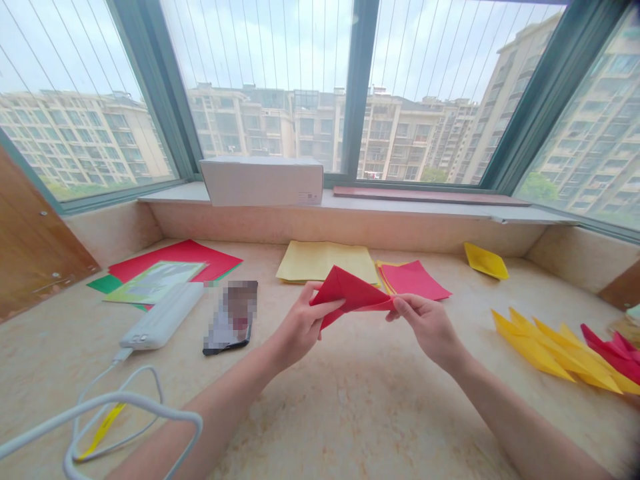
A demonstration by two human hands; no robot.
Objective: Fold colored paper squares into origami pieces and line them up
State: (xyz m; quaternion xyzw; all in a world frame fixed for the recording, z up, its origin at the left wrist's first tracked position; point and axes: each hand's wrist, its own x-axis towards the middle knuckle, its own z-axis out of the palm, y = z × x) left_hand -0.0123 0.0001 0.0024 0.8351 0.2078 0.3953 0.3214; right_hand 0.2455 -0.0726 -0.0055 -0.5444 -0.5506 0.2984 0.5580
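A folded red paper (350, 291) is held in the air above the marble counter (350, 400), between both hands. My left hand (300, 327) pinches its left side, thumb on top and fingers curled beneath. My right hand (425, 323) grips its right tip with closed fingers. Just behind the hands lie a stack of yellow sheets (325, 261) and a smaller stack of pink-red square sheets (413, 279).
Left: large red and green sheets (175, 261), a printed booklet (155, 281), a white power bank (163, 315) with a cable (115, 407), a phone (231, 317). Right: folded yellow pieces (550, 347), red pieces (617, 353), one yellow fold (485, 261). A white box (263, 181) stands on the windowsill.
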